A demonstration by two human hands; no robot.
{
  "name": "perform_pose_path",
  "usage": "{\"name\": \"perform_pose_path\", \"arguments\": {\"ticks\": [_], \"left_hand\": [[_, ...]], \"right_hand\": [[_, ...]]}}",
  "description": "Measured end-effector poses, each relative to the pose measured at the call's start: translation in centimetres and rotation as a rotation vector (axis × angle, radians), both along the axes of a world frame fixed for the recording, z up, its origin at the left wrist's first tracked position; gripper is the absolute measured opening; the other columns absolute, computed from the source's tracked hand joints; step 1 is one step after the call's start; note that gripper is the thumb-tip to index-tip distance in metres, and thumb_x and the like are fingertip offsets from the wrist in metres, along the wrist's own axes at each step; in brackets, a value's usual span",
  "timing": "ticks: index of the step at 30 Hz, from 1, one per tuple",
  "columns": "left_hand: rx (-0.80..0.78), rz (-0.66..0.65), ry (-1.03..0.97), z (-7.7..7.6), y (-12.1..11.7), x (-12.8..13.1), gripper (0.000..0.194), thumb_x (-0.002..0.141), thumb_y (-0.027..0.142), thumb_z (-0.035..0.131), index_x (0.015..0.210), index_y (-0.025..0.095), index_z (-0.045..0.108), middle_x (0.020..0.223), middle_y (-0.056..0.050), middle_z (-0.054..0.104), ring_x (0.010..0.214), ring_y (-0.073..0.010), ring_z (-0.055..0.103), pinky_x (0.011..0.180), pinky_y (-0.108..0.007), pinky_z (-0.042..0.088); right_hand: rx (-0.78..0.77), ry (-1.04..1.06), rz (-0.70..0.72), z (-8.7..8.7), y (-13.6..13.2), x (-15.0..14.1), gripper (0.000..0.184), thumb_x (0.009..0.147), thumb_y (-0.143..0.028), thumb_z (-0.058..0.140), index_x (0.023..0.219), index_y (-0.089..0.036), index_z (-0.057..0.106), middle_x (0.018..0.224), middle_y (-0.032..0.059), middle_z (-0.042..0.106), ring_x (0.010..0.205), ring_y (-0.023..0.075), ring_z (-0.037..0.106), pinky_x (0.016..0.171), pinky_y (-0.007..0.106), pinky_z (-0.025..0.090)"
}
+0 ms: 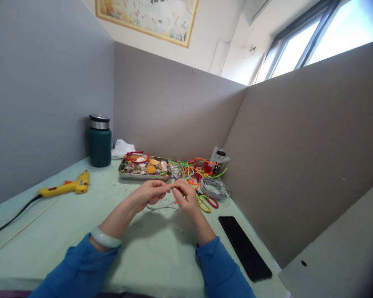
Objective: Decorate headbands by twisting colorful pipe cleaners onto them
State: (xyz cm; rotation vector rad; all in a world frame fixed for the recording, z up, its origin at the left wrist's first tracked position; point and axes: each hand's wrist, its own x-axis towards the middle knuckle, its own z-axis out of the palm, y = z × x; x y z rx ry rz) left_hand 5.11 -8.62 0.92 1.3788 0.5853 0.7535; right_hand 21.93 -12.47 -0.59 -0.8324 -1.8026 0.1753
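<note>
My left hand (151, 192) and my right hand (185, 198) meet above the middle of the table, fingertips pinched together. Between them runs a thin orange pipe cleaner (169, 186), mostly hidden by the fingers. Just below, a loop of grey cord (162, 207) shows under the hands; whether it is joined to the pipe cleaner I cannot tell. Behind my right hand lies a tangled heap of coloured pipe cleaners (189, 169). Scissors with yellow and red handles (205, 203) lie beside my right wrist, their blades hidden.
A metal tray (143, 176) of shells stands behind my left hand. Coiled grey cord (214, 188) lies right of the heap. At left are a yellow glue gun (65, 188), a thin stick (29, 223) and a green flask (100, 142). A black phone-like slab (245, 247) lies right; partitions enclose the table.
</note>
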Motion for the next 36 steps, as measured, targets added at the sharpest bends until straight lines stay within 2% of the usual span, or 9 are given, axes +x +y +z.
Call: {"name": "perform_pose_path", "arguments": {"ticks": [6,11,16,18,23,26,30,32,36], "left_hand": [[0.035,0.001,0.038,0.1,-0.1,-0.1,0.029,0.068,0.041,0.067,0.07,0.014,0.055,0.053,0.005,0.045,0.037,-0.0011,0.02,0.039,-0.022,0.005],[0.066,-0.081,0.067,0.4,-0.4,-0.2,0.028,0.067,0.04,0.068,0.072,0.014,0.057,0.051,0.005,0.044,0.04,-0.0027,0.024,0.04,-0.021,0.007],[0.106,0.026,0.045,0.4,-0.4,-0.1,0.027,0.067,0.038,0.068,0.074,0.013,0.059,0.051,0.005,0.045,0.042,-0.003,0.024,0.041,-0.021,0.008],[0.122,0.091,0.022,0.4,-0.3,-0.1,0.026,0.068,0.037,0.067,0.073,0.013,0.06,0.051,0.005,0.045,0.041,-0.0026,0.023,0.041,-0.021,0.009],[0.112,0.211,-0.047,0.5,-0.2,0.1,0.025,0.067,0.036,0.068,0.071,0.013,0.058,0.051,0.006,0.044,0.039,-0.0018,0.022,0.041,-0.021,0.009],[0.113,0.221,-0.056,0.4,-0.2,0.2,0.024,0.068,0.035,0.067,0.071,0.013,0.058,0.051,0.006,0.045,0.04,-0.0018,0.022,0.041,-0.021,0.01],[0.135,0.121,0.008,0.4,-0.4,0.2,0.024,0.068,0.035,0.067,0.072,0.012,0.06,0.052,0.005,0.046,0.043,-0.0032,0.027,0.041,-0.02,0.012],[0.143,0.074,0.029,0.5,-0.6,0.2,0.024,0.068,0.035,0.067,0.072,0.012,0.061,0.053,0.004,0.047,0.044,-0.0039,0.03,0.042,-0.02,0.013],[0.172,0.014,0.086,0.7,-1.0,0.2,0.022,0.069,0.034,0.065,0.069,0.012,0.06,0.052,0.004,0.048,0.044,-0.0041,0.028,0.042,-0.021,0.013]], "right_hand": [[-0.117,0.099,0.047,0.1,0.2,0.3,0.022,0.087,-0.027,0.045,0.078,-0.017,0.063,0.078,0.0041,0.058,0.075,0.0158,0.054,0.069,0.028,0.042],[-0.319,0.091,0.132,0.2,0.4,0.9,0.021,0.084,-0.031,0.051,0.073,-0.017,0.063,0.064,-0.0002,0.056,0.058,0.0116,0.049,0.054,0.023,0.039],[0.003,0.096,-0.059,0.4,0.5,0.8,0.008,0.078,-0.026,0.06,0.081,-0.019,0.063,0.086,0.0046,0.059,0.085,0.0179,0.054,0.076,0.031,0.043],[0.104,0.082,-0.14,0.5,0.3,0.7,0.005,0.077,-0.024,0.061,0.079,-0.02,0.063,0.087,0.0052,0.058,0.087,0.0186,0.054,0.08,0.034,0.042],[0.155,-0.02,-0.216,0.0,0.0,0.3,0.007,0.08,-0.022,0.057,0.078,-0.019,0.064,0.083,0.0065,0.059,0.082,0.0186,0.053,0.077,0.033,0.042],[0.025,-0.009,-0.155,-0.2,0.0,0.2,0.017,0.085,-0.025,0.05,0.08,-0.019,0.064,0.078,0.0057,0.061,0.075,0.0171,0.054,0.072,0.031,0.042],[-0.327,0.124,0.091,0.0,0.2,0.0,0.033,0.089,-0.033,0.042,0.067,-0.017,0.062,0.061,0.0014,0.058,0.052,0.0109,0.048,0.051,0.024,0.037],[-0.477,0.247,0.221,0.1,0.4,-0.2,0.031,0.086,-0.036,0.047,0.066,-0.017,0.06,0.053,-0.0016,0.053,0.044,0.0084,0.041,0.045,0.022,0.03],[-0.638,0.541,0.373,-0.3,0.7,-0.5,0.021,0.077,-0.038,0.06,0.081,-0.017,0.061,0.049,-0.0053,0.048,0.04,0.0061,0.034,0.041,0.02,0.023]]}}
